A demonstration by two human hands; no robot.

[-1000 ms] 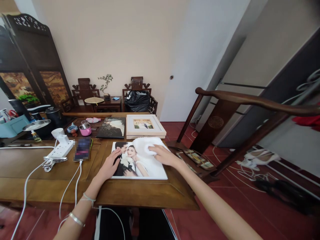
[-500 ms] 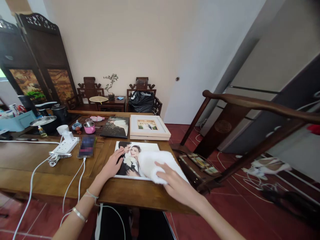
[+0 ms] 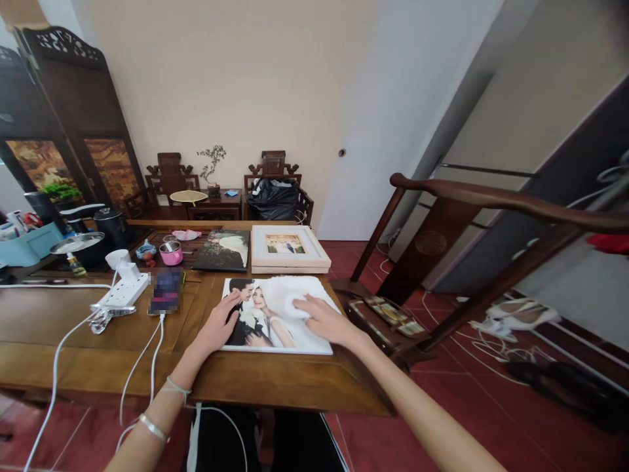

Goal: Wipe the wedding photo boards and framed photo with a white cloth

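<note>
A photo panel (image 3: 260,324) with a picture of a couple lies flat near the front edge of the wooden table (image 3: 275,380). My left hand (image 3: 221,322) rests on the panel's left side with its fingers stretched out. On the panel's right half, my right hand (image 3: 322,317) presses a fluffy white cloth (image 3: 299,292), its fingers closed on it. The cloth covers the upper right of the picture, and its far edge blends into the white of the panel.
Behind the panel are stacked white picture frames (image 3: 289,264) and a dark photo panel (image 3: 223,252). To the left lie a phone (image 3: 166,292), a power strip (image 3: 125,288) and a pink cup (image 3: 171,253). A wooden chair (image 3: 427,242) stands at the right.
My right hand has pushed the cloth away from me, toward the panel's far edge, uncovering its lower right. The left hand stays on the panel. The view has shifted slightly right.
</note>
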